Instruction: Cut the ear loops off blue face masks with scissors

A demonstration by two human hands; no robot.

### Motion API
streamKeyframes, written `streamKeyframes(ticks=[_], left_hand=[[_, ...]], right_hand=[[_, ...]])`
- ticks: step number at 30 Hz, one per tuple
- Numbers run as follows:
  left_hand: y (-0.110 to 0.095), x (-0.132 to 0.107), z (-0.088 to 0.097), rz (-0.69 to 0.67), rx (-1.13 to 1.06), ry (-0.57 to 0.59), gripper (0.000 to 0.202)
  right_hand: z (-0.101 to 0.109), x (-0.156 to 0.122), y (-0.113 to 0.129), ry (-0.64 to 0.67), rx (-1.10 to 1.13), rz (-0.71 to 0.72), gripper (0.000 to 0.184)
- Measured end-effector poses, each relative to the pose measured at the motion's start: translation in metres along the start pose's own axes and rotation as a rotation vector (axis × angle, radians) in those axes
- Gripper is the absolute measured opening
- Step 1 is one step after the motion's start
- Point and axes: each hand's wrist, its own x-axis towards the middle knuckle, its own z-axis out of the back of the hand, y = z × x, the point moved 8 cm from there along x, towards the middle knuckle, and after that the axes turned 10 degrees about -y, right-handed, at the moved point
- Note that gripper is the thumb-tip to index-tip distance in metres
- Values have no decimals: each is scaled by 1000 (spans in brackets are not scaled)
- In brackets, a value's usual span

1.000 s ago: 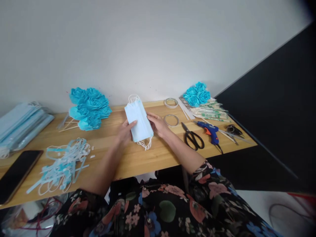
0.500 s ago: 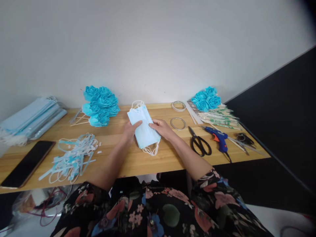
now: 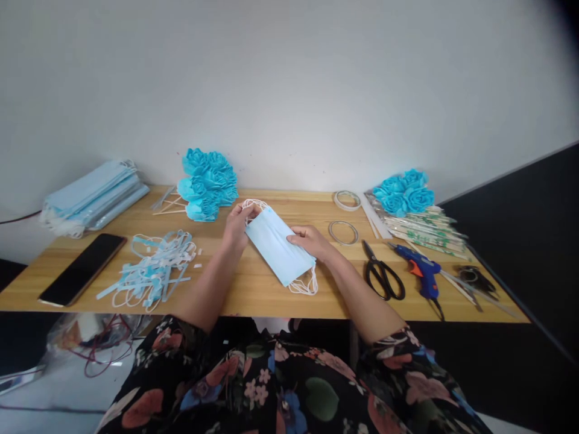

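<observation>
A small stack of light blue face masks is held above the middle of the table, tilted, with white ear loops hanging out at both ends. My left hand is closed at the upper left end, its fingers by the ear loops there. The right side of the stack is gripped by my right hand, thumb on top and the other fingers hidden underneath. How many masks are in the stack I cannot tell.
On the wooden table lie a phone, cut mask strips, a mask pile, blue paper-like roses, more roses, tape rolls, black scissors and a blue glue gun.
The stack has turned, its lower end swinging right. My left hand has shifted from the stack's left side up to its upper corner near the loops. The camera view has turned slightly.
</observation>
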Motion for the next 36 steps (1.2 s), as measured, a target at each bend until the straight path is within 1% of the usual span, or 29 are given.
streamKeyframes(ticks=[2, 4, 7, 9, 11, 12, 14, 16, 17, 18, 19, 21, 24, 26, 27, 28, 30, 32, 34, 36], left_hand=[[-4, 5, 4, 20, -49, -15, 19], [-5, 11, 10, 59, -116, -42, 19], [-6, 17, 16, 91, -197, -70, 24], [-7, 17, 14, 68, -199, -46, 28], [-7, 16, 8, 12, -132, 21, 32], [-8, 14, 4, -36, -77, 62, 36], [-9, 10, -1, -175, 59, 127, 47], [-9, 7, -3, -315, 194, 141, 57], [-6, 6, -4, -345, 253, 142, 59], [0, 6, -5, -331, 295, 147, 61], [8, 5, -6, -276, 312, 161, 64], [27, 0, -11, -89, 272, 217, 71], [47, -21, -26, 184, 124, 350, 74], [53, -37, -35, 298, 59, 430, 69], [55, -43, -37, 332, 47, 443, 66], [57, -46, -37, 351, 44, 427, 62], [59, -45, -33, 353, 47, 332, 53], [59, -40, -26, 329, 29, 214, 43], [55, -32, -19, 299, -18, 110, 34], [50, -24, -13, 266, -62, 22, 29]], right_hand=[[5, 1, 0, -34, -21, -5, 27], [13, 2, 1, -88, -34, -3, 25], [22, 3, -1, -154, -46, -21, 23], [25, 5, -6, -177, -31, -51, 22], [29, 8, -11, -217, 29, -78, 24], [31, 10, -14, -249, 78, -88, 26], [37, 13, -18, -322, 204, -101, 30], [44, 16, -21, -388, 331, -104, 32], [46, 18, -22, -413, 385, -100, 33], [49, 19, -22, -432, 431, -93, 34], [50, 20, -22, -443, 470, -84, 35], [50, 21, -20, -437, 525, -58, 38], [41, 20, -16, -362, 543, -28, 43], [31, 17, -14, -289, 524, -28, 46], [26, 16, -12, -258, 506, -31, 46], [21, 14, -11, -234, 484, -29, 46], [13, 11, -5, -194, 443, -3, 48], [5, 8, 1, -137, 401, 35, 56], [-2, 6, 4, -68, 340, 55, 67], [-7, 5, 3, -10, 264, 49, 71]])
